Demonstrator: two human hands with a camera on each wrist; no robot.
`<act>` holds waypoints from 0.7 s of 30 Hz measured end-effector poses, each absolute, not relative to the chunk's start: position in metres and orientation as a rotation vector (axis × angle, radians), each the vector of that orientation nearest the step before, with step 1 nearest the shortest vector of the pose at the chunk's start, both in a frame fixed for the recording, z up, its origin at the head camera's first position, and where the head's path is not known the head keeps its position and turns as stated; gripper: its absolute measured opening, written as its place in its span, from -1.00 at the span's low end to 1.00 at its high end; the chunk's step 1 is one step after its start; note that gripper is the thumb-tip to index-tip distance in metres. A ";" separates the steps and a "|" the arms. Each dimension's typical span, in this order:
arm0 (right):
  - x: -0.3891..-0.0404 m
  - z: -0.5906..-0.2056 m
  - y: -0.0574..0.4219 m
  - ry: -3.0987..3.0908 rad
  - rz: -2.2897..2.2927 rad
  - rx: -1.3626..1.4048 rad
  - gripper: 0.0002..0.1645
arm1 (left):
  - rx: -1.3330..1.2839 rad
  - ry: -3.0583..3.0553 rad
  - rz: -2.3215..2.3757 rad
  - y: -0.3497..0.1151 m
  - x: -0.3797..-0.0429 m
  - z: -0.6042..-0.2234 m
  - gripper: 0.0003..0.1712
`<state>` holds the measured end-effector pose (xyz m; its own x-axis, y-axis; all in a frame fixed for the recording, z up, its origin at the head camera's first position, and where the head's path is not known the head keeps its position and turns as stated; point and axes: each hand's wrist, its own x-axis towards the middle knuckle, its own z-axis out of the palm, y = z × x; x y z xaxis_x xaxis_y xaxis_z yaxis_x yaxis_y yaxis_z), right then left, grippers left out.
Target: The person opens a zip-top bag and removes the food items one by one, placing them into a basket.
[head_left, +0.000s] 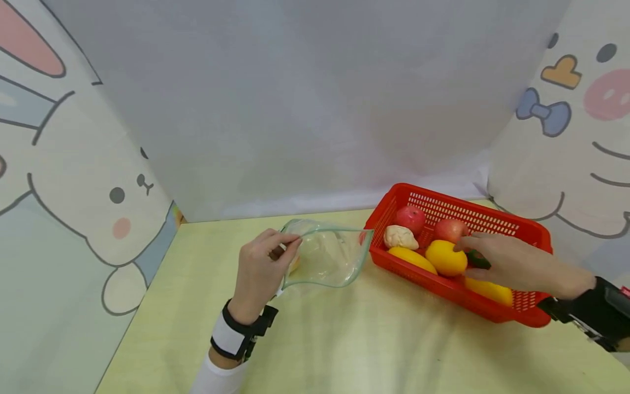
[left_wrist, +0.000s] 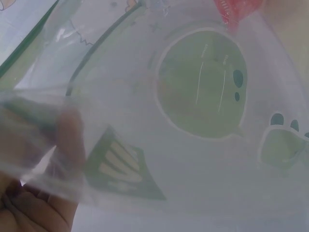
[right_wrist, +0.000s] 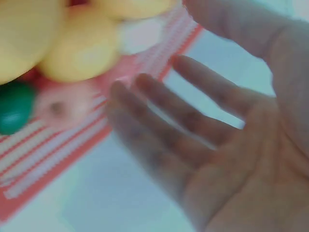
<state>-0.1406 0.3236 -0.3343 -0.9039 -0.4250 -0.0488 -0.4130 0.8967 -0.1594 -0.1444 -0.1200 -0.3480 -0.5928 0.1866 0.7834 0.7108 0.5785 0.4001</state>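
Note:
A clear zip bag with a green rim [head_left: 327, 251] is held above the table by my left hand [head_left: 263, 268], whose thumb and fingers pinch its left edge. The bag's mouth gapes, and something orange-yellow shows by the fingers, partly hidden. Green cartoon prints cover the plastic [left_wrist: 203, 82] in the left wrist view. My right hand [head_left: 512, 262] hovers over a red basket [head_left: 433, 280], close to a yellow lemon-like fruit [head_left: 445, 258] and a dark green item [head_left: 477, 259]. In the right wrist view its fingers [right_wrist: 188, 121] are spread and hold nothing.
The basket also holds two reddish fruits, one at the back [head_left: 410, 219], a cream-coloured lump [head_left: 400, 237], and long yellow fruits [head_left: 413, 260] along its front. A grey-white wall [head_left: 305, 109] stands behind the pale yellow table [head_left: 344, 345], with cartoon panels at both sides.

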 end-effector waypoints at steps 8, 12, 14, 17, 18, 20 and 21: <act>-0.128 -0.312 0.227 3.136 -0.497 -1.197 -0.52 | -0.712 -2.087 -0.954 -0.120 -0.143 -0.348 -0.93; -0.135 -0.319 0.188 3.112 -0.631 -1.508 -0.57 | -0.709 -2.087 -0.954 -0.120 -0.143 -0.348 -0.92; -0.138 -0.323 0.170 3.067 -0.700 -1.552 -0.59 | -0.713 -2.087 -0.951 -0.120 -0.143 -0.348 -0.91; -0.143 -0.327 0.144 3.030 -0.724 -1.561 -0.61 | -0.721 -2.090 -0.945 -0.120 -0.143 -0.348 -0.91; -0.145 -0.329 0.136 3.015 -0.724 -1.559 -0.61 | -0.722 -2.091 -0.944 -0.120 -0.143 -0.348 -0.91; -0.150 -0.333 0.122 2.985 -0.705 -1.527 -0.61 | -0.724 -2.092 -0.946 -0.120 -0.143 -0.348 -0.92; -0.153 -0.336 0.115 2.973 -0.683 -1.502 -0.60 | -0.723 -2.094 -0.946 -0.121 -0.143 -0.347 -0.92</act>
